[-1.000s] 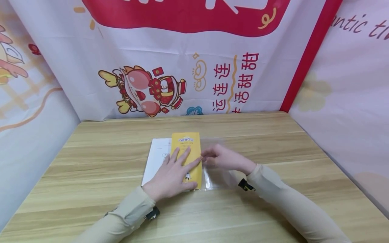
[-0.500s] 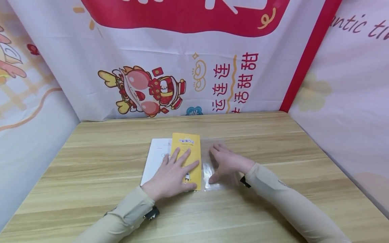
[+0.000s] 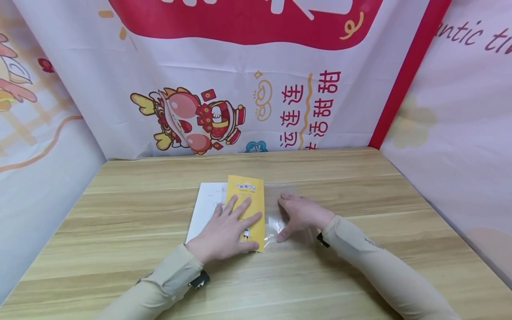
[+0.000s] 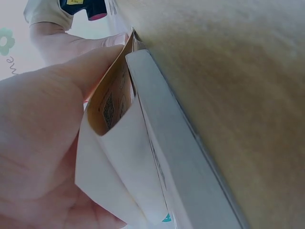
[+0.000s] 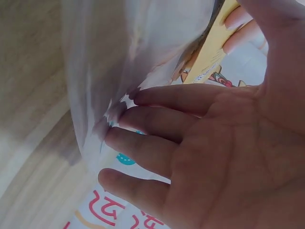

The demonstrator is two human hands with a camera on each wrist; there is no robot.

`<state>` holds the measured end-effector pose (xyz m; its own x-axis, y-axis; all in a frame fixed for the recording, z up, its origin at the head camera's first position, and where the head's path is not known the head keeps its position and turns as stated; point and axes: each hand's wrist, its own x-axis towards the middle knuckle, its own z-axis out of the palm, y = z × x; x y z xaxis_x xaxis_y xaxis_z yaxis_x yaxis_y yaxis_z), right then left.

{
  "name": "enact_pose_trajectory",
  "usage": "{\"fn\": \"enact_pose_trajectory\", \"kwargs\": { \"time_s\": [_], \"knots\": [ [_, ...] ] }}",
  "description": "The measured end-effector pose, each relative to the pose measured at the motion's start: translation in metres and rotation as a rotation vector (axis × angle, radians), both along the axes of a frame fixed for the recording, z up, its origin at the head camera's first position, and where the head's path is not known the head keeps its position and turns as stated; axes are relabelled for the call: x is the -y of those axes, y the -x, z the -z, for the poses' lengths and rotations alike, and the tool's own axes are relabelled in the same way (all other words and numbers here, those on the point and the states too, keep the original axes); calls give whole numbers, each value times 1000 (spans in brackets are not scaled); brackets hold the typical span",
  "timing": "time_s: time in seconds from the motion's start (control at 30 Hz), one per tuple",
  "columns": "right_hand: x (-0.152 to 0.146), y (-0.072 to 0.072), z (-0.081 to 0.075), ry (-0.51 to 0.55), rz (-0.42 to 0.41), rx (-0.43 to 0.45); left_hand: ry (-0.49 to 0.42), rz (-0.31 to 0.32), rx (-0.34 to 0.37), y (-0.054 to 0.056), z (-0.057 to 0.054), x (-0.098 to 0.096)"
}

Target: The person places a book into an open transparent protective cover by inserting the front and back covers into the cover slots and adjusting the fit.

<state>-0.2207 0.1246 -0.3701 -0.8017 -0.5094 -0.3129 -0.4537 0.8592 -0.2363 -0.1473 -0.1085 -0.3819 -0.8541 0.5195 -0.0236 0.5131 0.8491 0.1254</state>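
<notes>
Yellow paper (image 3: 245, 195) on desk (image 3: 140, 204), long axis running front to back; left hand (image 3: 227, 233) nearer, spread over it; right hand (image 3: 305, 214) just to its right, fingers extended at clear plastic (image 3: 273, 226), probably touching; neither clenched

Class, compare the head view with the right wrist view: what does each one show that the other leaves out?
Only the head view: the white printed page left of the yellow flap, the beige sleeves and the black wrist devices.

Only the right wrist view: the palm side of the right hand.

Both: the yellow flap, the clear plastic, at least some of the left hand, the wooden table and red lettering on the backdrop.
</notes>
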Motion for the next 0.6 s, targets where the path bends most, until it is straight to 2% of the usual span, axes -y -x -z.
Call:
{"fn": "enact_pose_trajectory", "kwargs": {
  "time_s": [0.13, 0.33, 0.6],
  "knots": [
    [0, -1, 0, -10, -16, -16, -1, 4, 4, 0, -1, 1],
    [0, -1, -2, 0, 1, 6, 32, 19, -13, 1, -3, 3],
    [2, 0, -2, 23, 25, -2, 12, 39, 12, 1, -4, 4]
  ]
}}
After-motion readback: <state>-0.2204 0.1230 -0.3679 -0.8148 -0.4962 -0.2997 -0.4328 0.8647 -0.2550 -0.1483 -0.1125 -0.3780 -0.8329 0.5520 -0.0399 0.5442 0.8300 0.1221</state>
